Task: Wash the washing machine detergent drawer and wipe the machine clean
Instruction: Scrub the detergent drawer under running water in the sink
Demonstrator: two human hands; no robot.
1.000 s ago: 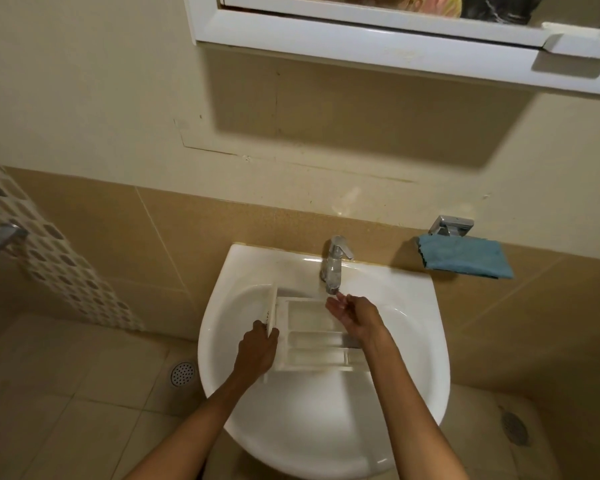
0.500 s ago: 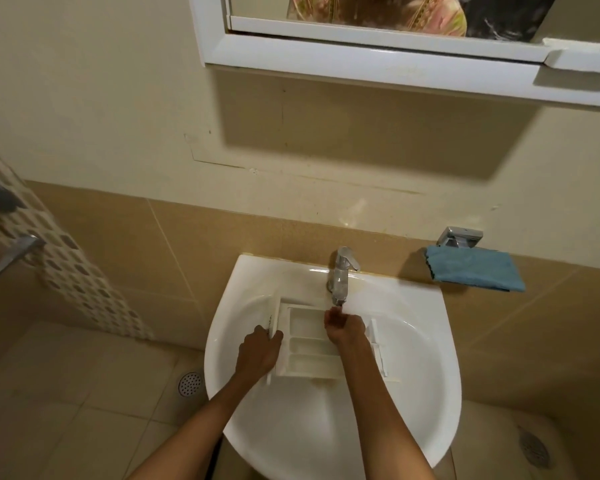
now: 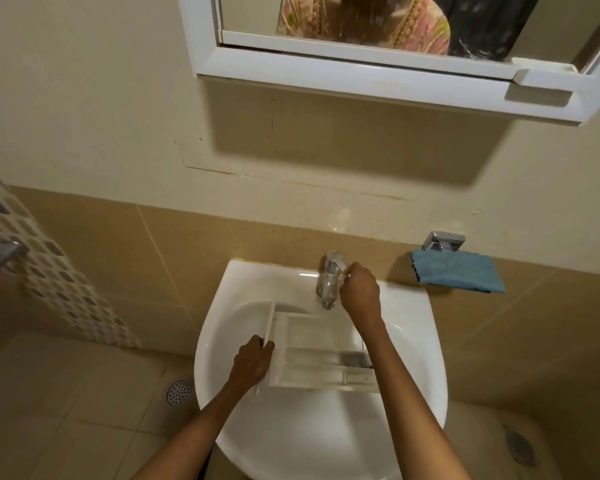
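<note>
Detergent drawer (image 3: 319, 351) lying in the sink (image 3: 291, 438): white plastic, several open compartments, a dark patch at its right end.
The left hand (image 3: 252, 363) grips the drawer's front panel at its left end; the right hand (image 3: 359, 292), beyond its far edge, curls round the tap (image 3: 329, 282) lever.

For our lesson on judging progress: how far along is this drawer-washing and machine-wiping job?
Done: the drawer lies in the sink. In hand: the left hand grips its front panel, the right hand holds the tap; flowing water cannot be made out. Left: wiping the machine, not in view; the blue cloth hangs beside the sink.
</note>
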